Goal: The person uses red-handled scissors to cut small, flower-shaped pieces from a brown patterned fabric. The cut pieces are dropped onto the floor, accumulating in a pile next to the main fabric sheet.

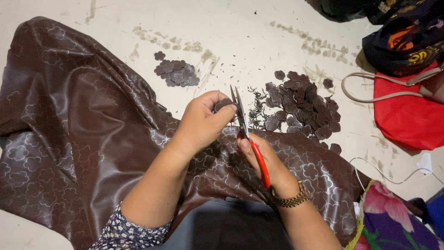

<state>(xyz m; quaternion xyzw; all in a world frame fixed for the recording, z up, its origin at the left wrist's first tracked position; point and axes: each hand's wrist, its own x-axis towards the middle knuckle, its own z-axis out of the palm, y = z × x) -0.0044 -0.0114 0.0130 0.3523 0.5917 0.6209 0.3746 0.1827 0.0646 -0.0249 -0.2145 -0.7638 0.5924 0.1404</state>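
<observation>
Head view: left hand (203, 121) pinches one flower cutout (224, 104); right hand (263, 159) grips one pair of scissors (244, 124); two cutout piles (300, 109) on floor

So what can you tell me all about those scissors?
The scissors have red handles and slim silvery blades, which look like metal. The right hand grips the handles, thumb through a loop. The blades point up and away, slightly apart, at a small dark brown flower-shaped piece pinched in the left hand. They are held above the brown patterned sheet.
</observation>
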